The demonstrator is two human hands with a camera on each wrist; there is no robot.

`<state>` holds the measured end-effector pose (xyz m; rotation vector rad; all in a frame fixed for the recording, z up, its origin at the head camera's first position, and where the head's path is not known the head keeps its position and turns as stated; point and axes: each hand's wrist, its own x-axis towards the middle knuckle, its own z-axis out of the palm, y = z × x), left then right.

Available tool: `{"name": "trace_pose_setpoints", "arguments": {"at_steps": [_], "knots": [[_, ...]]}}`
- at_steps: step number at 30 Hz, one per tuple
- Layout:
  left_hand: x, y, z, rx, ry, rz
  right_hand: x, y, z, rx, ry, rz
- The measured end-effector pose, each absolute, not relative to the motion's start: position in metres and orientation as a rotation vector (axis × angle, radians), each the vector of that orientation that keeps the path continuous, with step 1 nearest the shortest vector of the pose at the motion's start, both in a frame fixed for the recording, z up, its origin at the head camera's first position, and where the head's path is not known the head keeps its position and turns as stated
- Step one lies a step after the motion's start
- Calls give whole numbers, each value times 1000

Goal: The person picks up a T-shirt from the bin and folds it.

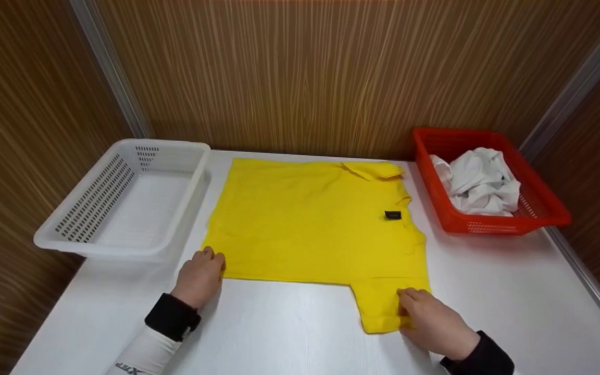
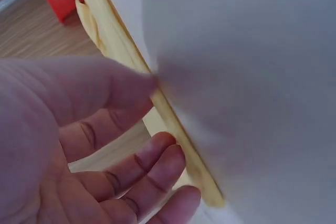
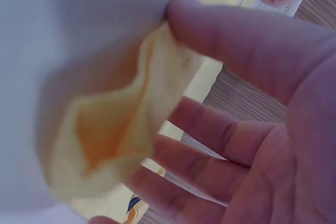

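Observation:
A yellow T-shirt (image 1: 300, 219) lies spread sideways on the white table, its hem toward the left and its neck, with a black label (image 1: 392, 215), toward the right. The far sleeve (image 1: 378, 169) looks rumpled, while the near sleeve (image 1: 380, 307) points toward me. At the near hem corner, my left hand (image 1: 201, 276) pinches the cloth edge between thumb and index finger; the other fingers are loosely bent in the left wrist view. My right hand (image 1: 433, 320) holds the near sleeve, thumb at its edge and fingers over the cloth. The sleeve bulges open in the right wrist view.
On the left stands a white plastic basket (image 1: 180, 224) with slotted sides. A red basket (image 1: 492, 224) at the back right holds crumpled white cloth (image 1: 482, 179). Wood-patterned panels (image 1: 289, 78) enclose the table (image 1: 279, 333) at the back and both sides.

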<state>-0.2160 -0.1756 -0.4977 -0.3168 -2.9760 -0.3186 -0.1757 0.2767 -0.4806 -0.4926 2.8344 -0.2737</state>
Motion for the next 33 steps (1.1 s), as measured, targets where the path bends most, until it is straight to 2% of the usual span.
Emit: {"name": "trace_pose_setpoints", "arguments": {"at_steps": [10,20,24,33], "knots": [[-214,-183,-498,-419,-2892,-132,-178,285,-480,-492,2861,-287],[-198,-190,-485,-502,-3041,-328,-173,293,-467,-384,2703,-358],[-201,-192,-481,-478,-3043,-332,-181,296,-454,-361,2635,-402],[-221,-196,-461,-403,-2980,-507,-222,305,-411,-575,2899,-449]]}}
